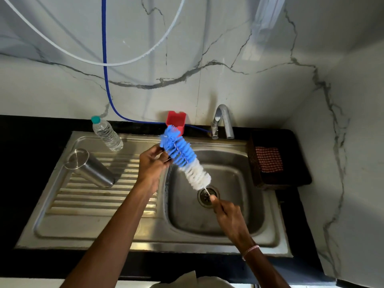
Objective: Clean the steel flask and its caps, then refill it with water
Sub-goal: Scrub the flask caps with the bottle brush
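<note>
The steel flask (89,168) stands upside down, base up, on the ribbed drainboard (99,204) left of the basin. My left hand (152,163) holds a small dark object, probably a cap, mostly hidden by my fingers, at the basin's left rim. The blue end of a blue-and-white bottle brush (182,157) presses against it. My right hand (225,210) grips the brush's thin handle above the drain (207,196).
A clear plastic water bottle (107,134) with a green cap stands at the drainboard's back. A red holder (175,121) and the steel tap (222,121) are behind the basin. A dark tray with a checked cloth (269,160) sits to the right. Blue and white hoses hang on the wall.
</note>
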`<action>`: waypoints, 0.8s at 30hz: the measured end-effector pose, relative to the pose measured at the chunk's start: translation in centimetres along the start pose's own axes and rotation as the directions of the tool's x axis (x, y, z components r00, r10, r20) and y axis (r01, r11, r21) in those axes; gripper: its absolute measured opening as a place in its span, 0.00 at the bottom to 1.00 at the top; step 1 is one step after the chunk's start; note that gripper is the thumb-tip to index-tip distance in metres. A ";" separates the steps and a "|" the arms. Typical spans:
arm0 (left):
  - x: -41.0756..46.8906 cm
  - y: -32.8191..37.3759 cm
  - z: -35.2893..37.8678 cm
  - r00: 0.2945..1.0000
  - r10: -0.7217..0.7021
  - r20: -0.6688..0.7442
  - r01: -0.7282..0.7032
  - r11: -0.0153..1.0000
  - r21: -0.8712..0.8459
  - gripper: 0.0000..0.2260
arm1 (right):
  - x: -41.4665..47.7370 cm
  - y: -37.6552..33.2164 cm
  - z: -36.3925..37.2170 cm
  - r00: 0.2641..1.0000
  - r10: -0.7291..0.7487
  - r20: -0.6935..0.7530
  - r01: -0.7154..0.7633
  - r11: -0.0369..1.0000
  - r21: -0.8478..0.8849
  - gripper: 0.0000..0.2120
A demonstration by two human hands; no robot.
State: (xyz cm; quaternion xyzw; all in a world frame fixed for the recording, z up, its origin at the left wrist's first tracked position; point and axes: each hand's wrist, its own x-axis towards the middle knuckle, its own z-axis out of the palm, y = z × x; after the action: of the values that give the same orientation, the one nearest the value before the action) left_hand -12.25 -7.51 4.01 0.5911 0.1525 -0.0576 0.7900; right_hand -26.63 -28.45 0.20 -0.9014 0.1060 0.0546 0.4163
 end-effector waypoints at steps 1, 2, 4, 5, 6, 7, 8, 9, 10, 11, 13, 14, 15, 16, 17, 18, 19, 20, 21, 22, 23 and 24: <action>0.1 0.0 -0.3 1.000 -0.003 -0.006 0.003 1.000 0.002 0.13 | -0.3 0.4 -0.1 1.000 0.000 0.003 0.000 1.000 0.005 0.27; 0.1 -0.1 -0.5 1.000 -0.005 -0.006 0.005 1.000 0.002 0.13 | -0.5 0.6 -0.3 1.000 0.003 0.005 -0.003 1.000 0.017 0.27; 0.0 -0.6 -0.8 1.000 0.001 0.014 -0.001 1.000 0.031 0.13 | -0.4 0.6 -0.3 1.000 0.018 0.015 -0.018 0.999 0.033 0.28; -0.2 -0.8 -0.7 0.999 0.001 0.033 -0.003 0.998 0.060 0.13 | -0.1 0.3 -0.2 0.999 0.029 0.030 -0.030 0.999 0.032 0.28; -0.3 -1.1 -0.4 0.998 -0.004 0.056 0.000 0.997 0.081 0.13 | 0.2 -0.1 -0.2 0.998 0.040 0.044 -0.041 0.999 0.025 0.27; -0.5 -1.3 -0.1 0.997 -0.007 0.080 -0.001 0.995 0.099 0.14 | 0.6 -0.7 -0.1 0.998 0.046 0.045 -0.047 0.999 0.016 0.27; -0.7 -1.5 0.3 0.995 -0.006 0.104 -0.005 0.994 0.108 0.15 | 1.1 -1.2 -0.2 0.999 0.045 0.028 -0.045 0.999 0.018 0.27; -0.9 -1.5 0.5 0.992 0.001 0.127 -0.017 0.992 0.121 0.15 | 1.6 -1.8 -0.3 0.999 0.036 -0.003 -0.036 0.999 0.031 0.26; -0.9 -1.5 0.8 0.989 0.012 0.147 -0.033 0.989 0.141 0.16 | 2.1 -2.2 -0.4 0.999 0.029 -0.031 -0.028 0.998 0.053 0.27; -0.9 -1.4 1.0 0.987 0.020 0.161 -0.048 0.984 0.171 0.18 | 2.6 -2.7 -0.5 0.998 0.031 -0.049 -0.028 0.997 0.075 0.28; -1.2 -1.5 1.4 0.985 0.010 0.170 -0.046 0.977 0.208 0.22 | 3.4 -3.3 -0.7 0.997 0.061 -0.056 -0.055 0.993 0.109 0.29; -1.4 -1.4 1.6 0.987 0.005 0.162 -0.037 0.980 0.194 0.22 | 3.6 -3.6 -0.8 0.996 0.074 -0.048 -0.068 0.991 0.114 0.30; -1.4 -1.3 1.7 0.989 0.012 0.151 -0.038 0.985 0.169 0.21 | 3.5 -3.8 -0.9 0.996 0.077 -0.041 -0.072 0.991 0.114 0.29; -1.3 -1.2 1.7 0.991 0.024 0.132 -0.042 0.989 0.138 0.19 | 3.3 -3.7 -0.9 0.997 0.073 -0.036 -0.069 0.992 0.107 0.29; -1.1 -0.9 1.5 0.993 0.039 0.109 -0.051 0.992 0.112 0.17 | 2.9 -3.3 -0.9 0.997 0.069 -0.026 -0.067 0.993 0.097 0.28; -0.8 -0.5 1.3 0.995 0.051 0.085 -0.059 0.994 0.091 0.16 | 2.3 -2.8 -0.8 0.997 0.073 -0.007 -0.072 0.994 0.086 0.28; -0.4 -0.1 0.9 0.996 0.059 0.065 -0.064 0.995 0.078 0.16 | 1.6 -2.0 -0.7 0.996 0.083 0.021 -0.085 0.994 0.076 0.27; -0.1 0.3 0.6 0.997 0.064 0.053 -0.068 0.995 0.071 0.16 | 0.9 -1.2 -0.5 0.994 0.092 0.053 -0.096 0.993 0.074 0.27; 0.2 0.4 0.2 0.996 0.071 0.046 -0.075 0.994 0.080 0.16 | 0.2 -0.5 -0.4 0.992 0.090 0.083 -0.097 0.992 0.081 0.27; 0.3 0.4 0.0 0.996 0.073 0.046 -0.077 0.993 0.089 0.15 | -0.2 0.1 -0.4 0.991 0.090 0.102 -0.099 0.991 0.091 0.27; 0.2 0.3 -0.1 0.996 0.071 0.045 -0.075 0.992 0.105 0.15 | -0.4 0.3 -0.4 0.990 0.092 0.109 -0.103 0.990 0.099 0.27; 0.0 0.0 0.0 0.997 0.065 0.045 -0.069 0.991 0.114 0.15 | -0.2 0.3 -0.3 0.989 0.098 0.110 -0.110 0.988 0.105 0.27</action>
State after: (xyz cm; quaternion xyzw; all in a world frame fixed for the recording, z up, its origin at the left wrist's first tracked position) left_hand -12.20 -7.53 4.04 0.6392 0.1127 -0.0519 0.7589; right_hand -26.87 -28.87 0.21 -0.8660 0.1339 0.1175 0.4672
